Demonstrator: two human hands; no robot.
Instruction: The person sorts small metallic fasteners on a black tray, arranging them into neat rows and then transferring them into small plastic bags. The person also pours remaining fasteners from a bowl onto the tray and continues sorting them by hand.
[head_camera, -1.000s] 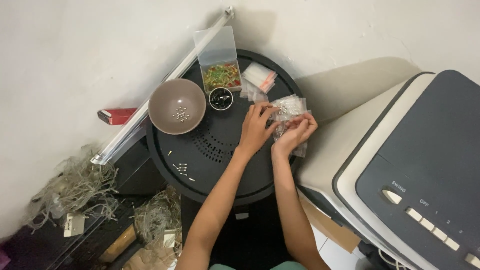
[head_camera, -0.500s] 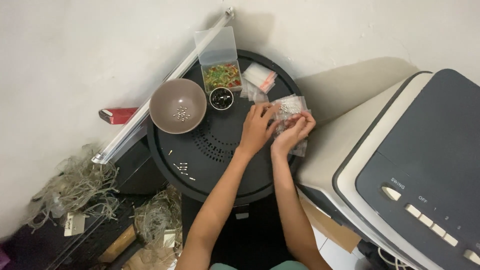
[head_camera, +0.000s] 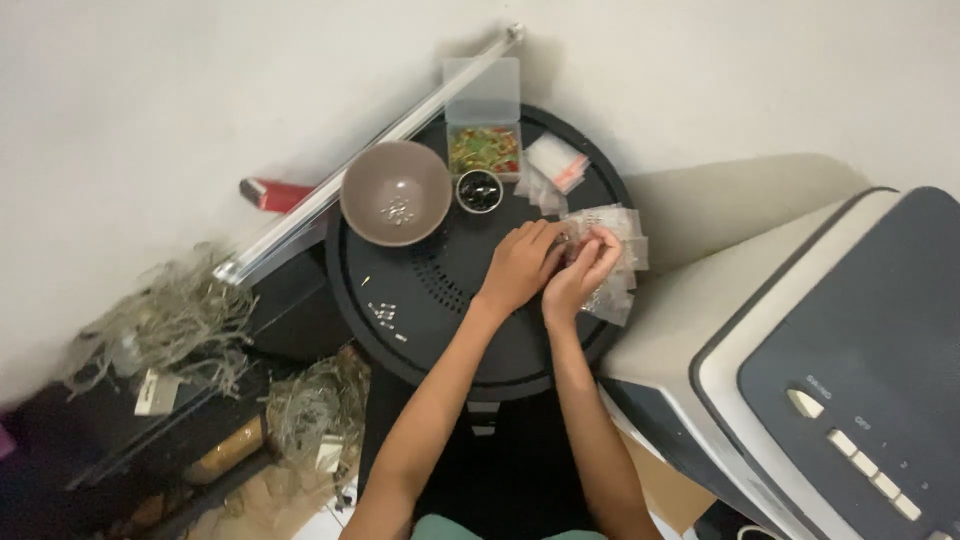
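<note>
Both my hands meet at the right side of a round black surface (head_camera: 440, 320). My left hand (head_camera: 520, 262) and my right hand (head_camera: 582, 272) pinch a small clear plastic bag (head_camera: 612, 222) that lies on a pile of similar bags (head_camera: 612, 300). A brown bowl (head_camera: 396, 192) with a few small pale pieces sits at the upper left. Beside it stands a small black cup (head_camera: 480, 190) of dark beads. A clear open box (head_camera: 484, 148) holds colourful bits.
Loose small pale pieces (head_camera: 384, 314) lie on the black surface at the left. More small bags (head_camera: 552, 166) lie near the box. A long metal rail (head_camera: 370, 150) leans along the wall. A grey and white appliance (head_camera: 830, 370) stands at the right. Tangled fibres (head_camera: 170, 330) lie at the left.
My hands have stayed together on the small bags, with only slight finger movement. Nothing else has shifted.
</note>
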